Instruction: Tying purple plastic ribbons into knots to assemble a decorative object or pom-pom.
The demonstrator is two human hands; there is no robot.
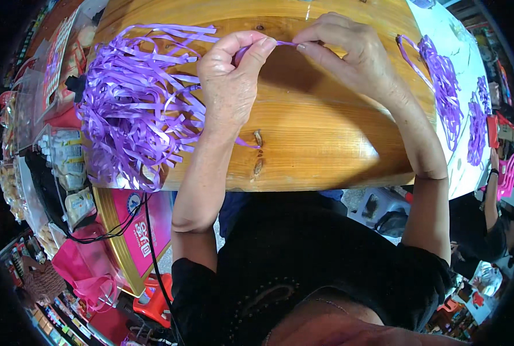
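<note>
Narrow purple ribbon (284, 43) in the tight pinch of left fingers (262, 49) and right fingers (316, 53), above smooth, knotty wooden tabletop (309, 155).

Head view: taken from the person's head, directed steeply downward through a fisheye lens.
Wooden table (320, 158): seen from above, across the upper frame.
Left hand (234, 75) and right hand (349, 57): caught at close range.
Black shirt (332, 248): overlooked, at lower centre.
Sides: bent and darkened.
</note>
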